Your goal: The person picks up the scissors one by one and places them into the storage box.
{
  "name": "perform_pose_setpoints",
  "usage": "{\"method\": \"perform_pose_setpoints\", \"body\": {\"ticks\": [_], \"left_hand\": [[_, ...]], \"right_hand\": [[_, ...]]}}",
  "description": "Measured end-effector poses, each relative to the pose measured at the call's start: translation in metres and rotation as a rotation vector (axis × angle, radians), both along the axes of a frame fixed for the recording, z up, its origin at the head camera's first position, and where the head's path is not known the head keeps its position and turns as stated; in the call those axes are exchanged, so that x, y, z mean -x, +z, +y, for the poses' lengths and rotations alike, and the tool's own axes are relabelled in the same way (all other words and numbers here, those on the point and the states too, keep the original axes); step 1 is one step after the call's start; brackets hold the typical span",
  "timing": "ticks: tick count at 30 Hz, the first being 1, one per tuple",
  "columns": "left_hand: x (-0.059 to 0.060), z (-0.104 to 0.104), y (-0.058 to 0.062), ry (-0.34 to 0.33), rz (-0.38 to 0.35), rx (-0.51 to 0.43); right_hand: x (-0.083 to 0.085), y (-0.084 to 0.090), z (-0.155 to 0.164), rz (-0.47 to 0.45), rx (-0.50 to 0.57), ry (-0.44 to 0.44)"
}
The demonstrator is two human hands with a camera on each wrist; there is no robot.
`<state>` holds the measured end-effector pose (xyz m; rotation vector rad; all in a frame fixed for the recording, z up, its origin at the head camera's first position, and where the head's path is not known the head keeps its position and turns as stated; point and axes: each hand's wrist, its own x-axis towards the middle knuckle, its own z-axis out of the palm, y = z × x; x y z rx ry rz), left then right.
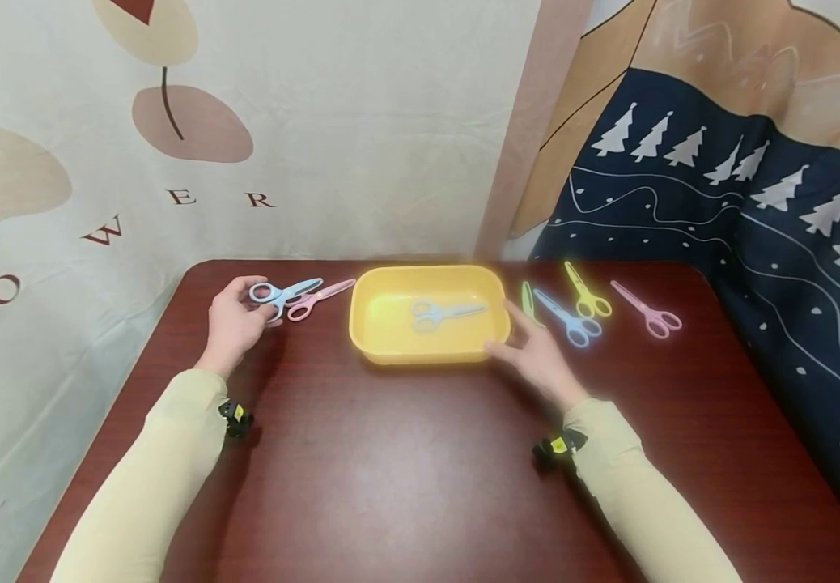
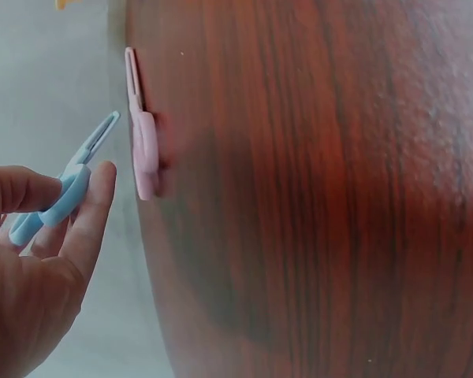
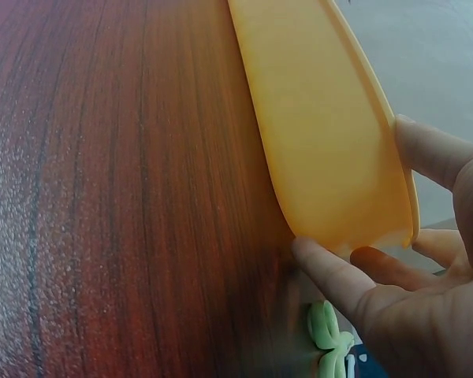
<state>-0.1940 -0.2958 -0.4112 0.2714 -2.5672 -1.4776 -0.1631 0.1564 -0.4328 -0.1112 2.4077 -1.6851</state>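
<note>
My left hand pinches light blue scissors by the finger loops, blades pointing right. In the left wrist view, thumb and fingers close on the loops of these blue scissors. Pink scissors lie on the table right by them. My right hand holds the right end of a yellow plastic tray, thumb at the near corner and fingers at the far side. Inside the tray lies a pair of pale blue scissors. Green scissors show below the right hand in its wrist view.
Right of the tray, blue scissors, yellow scissors and pink scissors lie on the dark red wooden table. Printed cloth hangs behind the table's far edge.
</note>
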Motion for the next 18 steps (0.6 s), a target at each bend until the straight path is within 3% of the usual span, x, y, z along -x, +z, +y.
{"method": "perform_pose_setpoints", "body": {"ticks": [6,12,18], "left_hand": [[-0.001,0.005,0.005,-0.034,0.031,-0.001],[-0.002,0.009,0.011,-0.057,0.055,0.07],[-0.003,0.014,0.015,-0.097,0.064,0.02]], "right_hand": [[0.001,0.001,0.0,0.007,-0.005,0.002],[0.0,0.002,-0.001,0.011,-0.003,0.001],[0.0,0.001,0.0,-0.003,-0.001,-0.002]]}}
